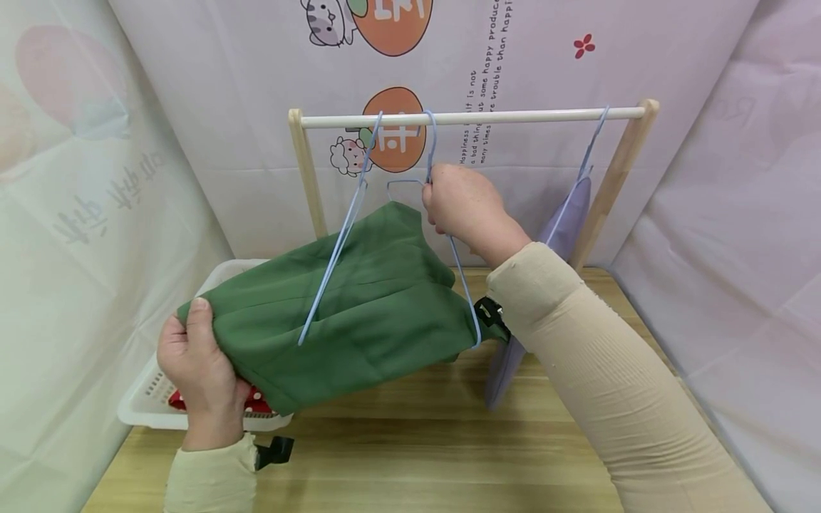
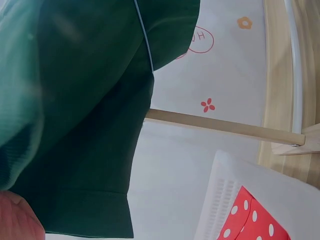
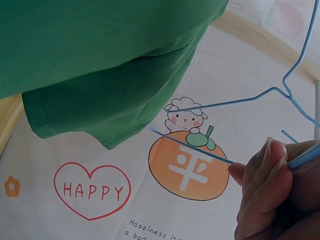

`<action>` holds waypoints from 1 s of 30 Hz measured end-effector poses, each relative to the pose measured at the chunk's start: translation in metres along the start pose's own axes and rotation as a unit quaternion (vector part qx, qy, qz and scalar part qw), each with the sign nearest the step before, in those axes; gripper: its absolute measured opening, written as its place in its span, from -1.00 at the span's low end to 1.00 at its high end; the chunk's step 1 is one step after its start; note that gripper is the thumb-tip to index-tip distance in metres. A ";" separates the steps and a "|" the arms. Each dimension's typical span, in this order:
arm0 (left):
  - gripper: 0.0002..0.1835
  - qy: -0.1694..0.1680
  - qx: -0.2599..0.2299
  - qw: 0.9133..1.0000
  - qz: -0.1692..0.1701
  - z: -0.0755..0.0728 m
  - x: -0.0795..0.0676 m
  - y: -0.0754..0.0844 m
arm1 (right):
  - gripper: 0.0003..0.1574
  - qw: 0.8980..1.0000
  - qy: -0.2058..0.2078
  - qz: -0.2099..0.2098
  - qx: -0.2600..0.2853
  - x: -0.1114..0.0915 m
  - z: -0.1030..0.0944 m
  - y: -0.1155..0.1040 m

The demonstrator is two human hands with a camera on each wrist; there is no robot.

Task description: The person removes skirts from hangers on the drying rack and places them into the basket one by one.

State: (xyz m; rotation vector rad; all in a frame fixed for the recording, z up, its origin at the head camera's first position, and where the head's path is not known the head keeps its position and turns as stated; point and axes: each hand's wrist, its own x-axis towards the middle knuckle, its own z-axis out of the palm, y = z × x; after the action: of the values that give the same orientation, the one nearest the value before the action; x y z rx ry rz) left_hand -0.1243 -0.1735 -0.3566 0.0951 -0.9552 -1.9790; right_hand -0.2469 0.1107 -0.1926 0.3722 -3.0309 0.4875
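Observation:
A green garment [image 1: 359, 306] is stretched slantwise below the rail; its exact kind is not clear. My left hand [image 1: 199, 356] pinches its left end, thumb on top. My right hand [image 1: 468, 206] grips a light-blue wire hanger [image 1: 465, 285] just below its hook, which is over the rail. One side of that hanger runs down in front of the cloth's right end. A second blue hanger [image 1: 333, 263] hangs on the rail further left, its wire crossing in front of the garment. In the right wrist view, fingers [image 3: 265, 195] curl at the blue wire, beside the green cloth [image 3: 125, 90].
The white rail [image 1: 526, 115] sits on a wooden-legged rack. A purple garment [image 1: 567, 217] hangs from another hanger at the right end. A white basket [image 1: 144, 410] with red polka-dot cloth [image 2: 250, 220] stands at left on the wooden table [image 1: 410, 456]. Printed cloth walls surround it.

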 end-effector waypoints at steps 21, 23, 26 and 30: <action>-0.67 0.007 -0.010 1.000 0.019 -0.002 0.005 0.006 | -0.69 1.000 0.002 0.006 -0.004 0.000 0.000 0.000; -0.67 0.008 -0.011 1.000 0.020 -0.002 0.006 0.007 | -0.69 1.000 0.002 0.006 -0.004 -0.001 0.000 0.000; -0.67 0.016 -0.013 1.000 0.019 -0.002 0.007 0.007 | -0.69 1.000 0.002 0.007 -0.003 0.000 0.000 0.000; -0.66 0.022 -0.005 0.999 0.022 -0.003 0.009 0.008 | -0.69 1.000 0.000 0.009 -0.003 -0.001 0.000 0.000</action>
State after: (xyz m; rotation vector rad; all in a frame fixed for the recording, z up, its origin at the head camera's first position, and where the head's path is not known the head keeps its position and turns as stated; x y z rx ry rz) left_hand -0.1228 -0.1842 -0.3504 0.1103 -0.9105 -1.9329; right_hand -0.2465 0.1113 -0.1926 0.3437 -3.0372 0.4779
